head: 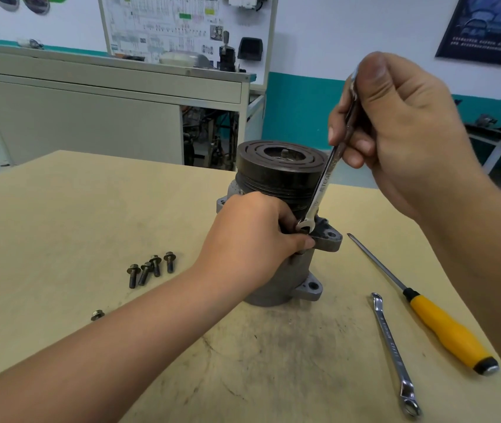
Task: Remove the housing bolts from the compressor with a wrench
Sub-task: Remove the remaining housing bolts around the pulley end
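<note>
A grey metal compressor (286, 270) stands upright on the wooden table, its dark pulley (279, 169) on top. My left hand (252, 239) grips the housing below the pulley, beside a mounting ear (330, 238). My right hand (402, 129) holds the upper end of a chrome wrench (322, 193), which slants steeply down. The wrench's open jaw sits at the housing flange by my left fingertips; the bolt under it is mostly hidden. Several removed flange bolts (148, 270) lie in a cluster left of the compressor, and one more bolt (97, 315) lies nearer, by my left forearm.
A second chrome wrench (394, 355) and a yellow-handled screwdriver (444, 328) lie on the table (60, 224) to the right of the compressor. Beyond the table stands a grey cabinet bench (90, 117) with a wiring board above it.
</note>
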{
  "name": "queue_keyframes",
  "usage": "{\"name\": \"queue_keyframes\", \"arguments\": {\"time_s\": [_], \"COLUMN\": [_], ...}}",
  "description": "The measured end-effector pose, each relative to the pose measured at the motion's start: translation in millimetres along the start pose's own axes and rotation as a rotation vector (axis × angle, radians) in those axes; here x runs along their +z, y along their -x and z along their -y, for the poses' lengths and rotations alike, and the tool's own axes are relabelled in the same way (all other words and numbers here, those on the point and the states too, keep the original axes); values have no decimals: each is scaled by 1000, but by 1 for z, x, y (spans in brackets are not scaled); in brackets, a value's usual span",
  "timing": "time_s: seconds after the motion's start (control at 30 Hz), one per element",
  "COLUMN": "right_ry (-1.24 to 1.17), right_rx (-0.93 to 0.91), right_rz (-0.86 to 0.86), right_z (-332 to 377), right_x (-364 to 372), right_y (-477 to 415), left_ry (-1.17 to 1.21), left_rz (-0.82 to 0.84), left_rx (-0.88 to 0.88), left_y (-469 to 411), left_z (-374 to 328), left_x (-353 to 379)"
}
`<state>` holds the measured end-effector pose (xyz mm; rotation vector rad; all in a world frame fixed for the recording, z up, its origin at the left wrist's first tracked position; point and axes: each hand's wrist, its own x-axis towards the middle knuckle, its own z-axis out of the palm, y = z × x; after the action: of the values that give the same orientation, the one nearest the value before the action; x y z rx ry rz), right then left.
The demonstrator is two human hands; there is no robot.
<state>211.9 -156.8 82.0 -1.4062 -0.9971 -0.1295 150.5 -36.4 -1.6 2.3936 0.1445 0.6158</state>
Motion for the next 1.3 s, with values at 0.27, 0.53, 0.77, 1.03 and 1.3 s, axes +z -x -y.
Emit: {"name": "queue_keyframes", "arguments": {"time_s": [0.27,0.53,0.77,1.03,1.3], "right_ry": [27,11,2,9,170], "right_rx": [-8,17,45,183,262], "right_rz": [-21,-39,-37,72,139], "right_z": [3,1,1,6,2], "right_x": [11,10,10,4,18], "right_y": [2,1,0,-8,-12], "left_ry": [-21,-11,-24,-84,27], "left_rz": [-34,-31,-23,-152,183], "left_rx": [28,29,25,136,205], "left_y": [1,1,1,4,-39], "left_z": [0,0,-1,-19,-22], "left_x": [1,1,-1,-53,-70]}}
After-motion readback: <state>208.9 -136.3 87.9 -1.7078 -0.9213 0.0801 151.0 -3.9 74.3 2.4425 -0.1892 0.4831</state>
